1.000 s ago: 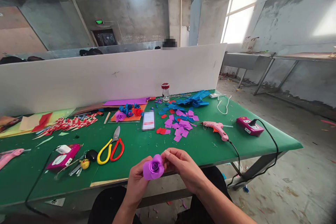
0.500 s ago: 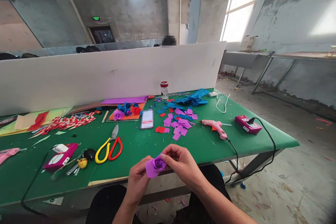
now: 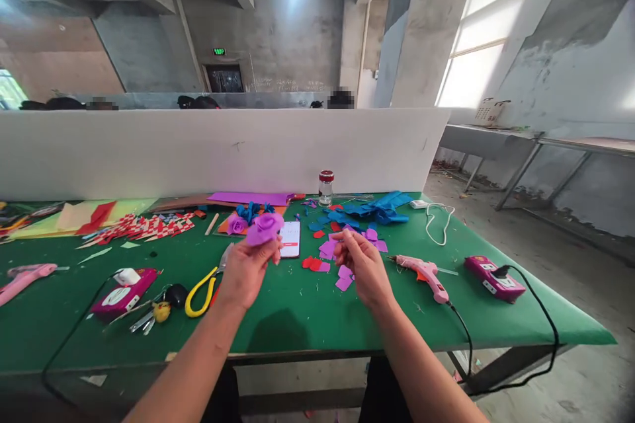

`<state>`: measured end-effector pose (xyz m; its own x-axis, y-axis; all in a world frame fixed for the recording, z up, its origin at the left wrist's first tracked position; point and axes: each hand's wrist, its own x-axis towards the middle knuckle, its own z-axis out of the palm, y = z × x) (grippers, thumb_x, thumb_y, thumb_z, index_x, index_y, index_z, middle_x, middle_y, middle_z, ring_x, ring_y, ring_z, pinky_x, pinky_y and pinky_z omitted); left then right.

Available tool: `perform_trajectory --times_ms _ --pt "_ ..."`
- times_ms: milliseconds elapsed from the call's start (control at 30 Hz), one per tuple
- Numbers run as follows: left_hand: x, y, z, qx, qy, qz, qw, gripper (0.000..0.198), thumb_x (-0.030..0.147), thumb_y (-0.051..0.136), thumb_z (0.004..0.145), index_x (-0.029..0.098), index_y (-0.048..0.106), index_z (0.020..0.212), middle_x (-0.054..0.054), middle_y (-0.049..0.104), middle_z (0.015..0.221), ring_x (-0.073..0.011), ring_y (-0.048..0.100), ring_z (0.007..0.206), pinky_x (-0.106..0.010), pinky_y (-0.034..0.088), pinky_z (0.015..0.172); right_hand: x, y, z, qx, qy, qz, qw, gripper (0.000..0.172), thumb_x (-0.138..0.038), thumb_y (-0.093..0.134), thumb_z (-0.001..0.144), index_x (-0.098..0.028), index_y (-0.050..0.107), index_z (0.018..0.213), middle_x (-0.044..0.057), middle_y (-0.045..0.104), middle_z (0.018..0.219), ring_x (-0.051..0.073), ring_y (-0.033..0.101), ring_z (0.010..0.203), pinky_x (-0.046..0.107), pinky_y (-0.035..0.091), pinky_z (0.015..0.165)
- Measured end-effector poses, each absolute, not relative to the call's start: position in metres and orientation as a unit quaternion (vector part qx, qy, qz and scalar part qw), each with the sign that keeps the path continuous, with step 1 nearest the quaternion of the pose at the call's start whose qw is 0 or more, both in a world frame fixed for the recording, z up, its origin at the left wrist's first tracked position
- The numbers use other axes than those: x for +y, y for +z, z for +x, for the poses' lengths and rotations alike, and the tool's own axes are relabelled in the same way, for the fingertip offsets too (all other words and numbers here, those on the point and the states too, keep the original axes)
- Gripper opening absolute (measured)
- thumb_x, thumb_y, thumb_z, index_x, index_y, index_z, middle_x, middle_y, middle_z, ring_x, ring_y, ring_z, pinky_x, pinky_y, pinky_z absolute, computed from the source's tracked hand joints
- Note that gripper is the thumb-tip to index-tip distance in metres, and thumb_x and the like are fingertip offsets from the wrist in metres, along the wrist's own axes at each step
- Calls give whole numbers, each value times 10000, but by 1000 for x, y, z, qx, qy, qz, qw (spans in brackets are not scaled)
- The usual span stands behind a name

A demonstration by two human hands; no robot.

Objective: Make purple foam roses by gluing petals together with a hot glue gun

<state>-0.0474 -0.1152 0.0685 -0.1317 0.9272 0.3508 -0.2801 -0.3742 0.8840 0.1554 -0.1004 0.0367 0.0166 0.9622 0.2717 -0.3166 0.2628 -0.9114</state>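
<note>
My left hand (image 3: 247, 271) is closed on a purple paper rose (image 3: 264, 228), pinching it from below and holding it up over the table. The bloom faces upward, and its base is hidden by my fingers. My right hand (image 3: 364, 268) reaches over scattered purple paper petals (image 3: 344, 277). Its fingers are loosely bent and a little apart, with nothing plainly held between them. Behind the rose lie finished flowers, one a purple rose (image 3: 236, 224) and some blue ones (image 3: 252, 211). A phone (image 3: 290, 241) rests between my hands.
Right of my right hand lies a pink glue gun (image 3: 424, 272), its cord running to a magenta power box (image 3: 493, 277). Blue crepe paper (image 3: 387, 207) and a red-lidded jar (image 3: 326, 188) are farther back. Yellow-and-red scissors (image 3: 201, 294) and keys (image 3: 143, 322) lie left.
Both hands have risen and moved forward over the table. My right hand has left the rose and moved to the petals, while my left hand keeps the rose. The view has tilted up.
</note>
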Motion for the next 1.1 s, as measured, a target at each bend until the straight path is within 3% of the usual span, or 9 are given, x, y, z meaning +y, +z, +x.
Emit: perform_trajectory --times_ms 167,367,533,733,1100 --pt "-98 93 -47 267 678 517 448 161 253 826 619 175 736 728 -22 655 674 -101 530 545 -249 432 523 -56 2 145 -500 236 -456 697 396 -517 471 892 -180 621 748 -1 573 600 133 501 544 250 368 528" --pt "-51 71 -17 233 686 512 462 214 290 845 592 175 745 742 -30 672 695 -93 521 532 -251 418 509 -8 -19 118 -516 135 -498 684 446 -491 300 957 -194 592 800 10 598 644 139 522 577 246 376 585" --pt "-24 26 -8 265 661 519 473 208 313 825 619 161 738 730 -42 676 700 -99 520 523 -258 412 503 -5 -34 127 -623 40 -511 591 421 -453 333 966 -204 588 741 14 587 636 142 489 593 251 328 604" --pt "-12 -6 -16 283 669 495 477 178 288 809 629 176 750 754 -7 659 651 -78 511 501 -236 402 499 0 -39 138 -624 -4 -529 574 423 -445 340 972 -199 565 712 -1 551 591 129 444 542 245 279 557" --pt "-13 -10 -16 281 670 512 459 169 286 791 654 169 754 770 -7 657 642 -79 507 500 -236 398 497 1 -38 135 -633 -15 -534 560 432 -448 345 968 -201 577 700 -10 533 573 127 433 529 246 260 545"
